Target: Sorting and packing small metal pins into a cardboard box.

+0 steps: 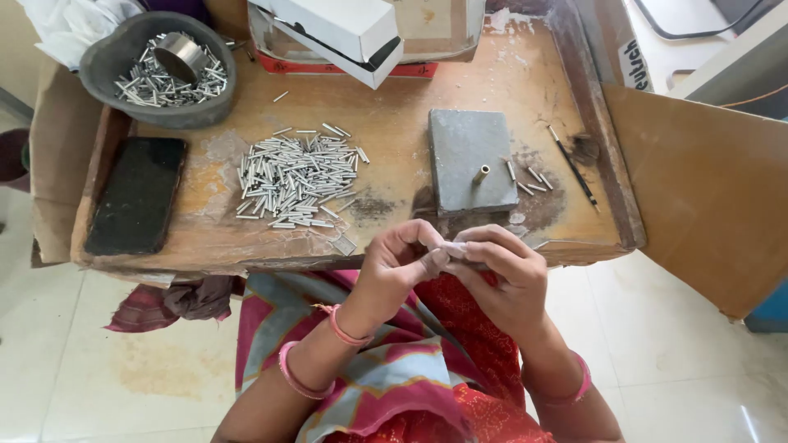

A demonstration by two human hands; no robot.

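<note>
Nearest to the camera, the left hand (402,262) and the right hand (501,275) are brought together above the lap, just in front of the edge of the table (394,123). The fingertips of both hands are closed and meet at one spot, where a small pale piece (454,248) is pinched between them. It is held at the very tips, thumb against forefinger on each side, probably because it is so small that only a fine grip can control it. What the piece is exactly cannot be told; most of it is hidden by the fingers.

Just behind the hands a grey block (472,160) lies on the table, with a short brass tube (481,173) standing on it, perhaps kept within easy reach as a work stand. A few loose pins (529,178) lie just beside the block on the right, and a thin dark tool (572,166) lies further right.

To the left, a pile of pins (295,176) is spread flat on the wood, so that single ones may be picked easily. A phone (137,194) lies at the left edge. Farthest away, a grey bowl (156,70) holds more pins and a metal ring, and white boxes (345,33) stand behind.
</note>
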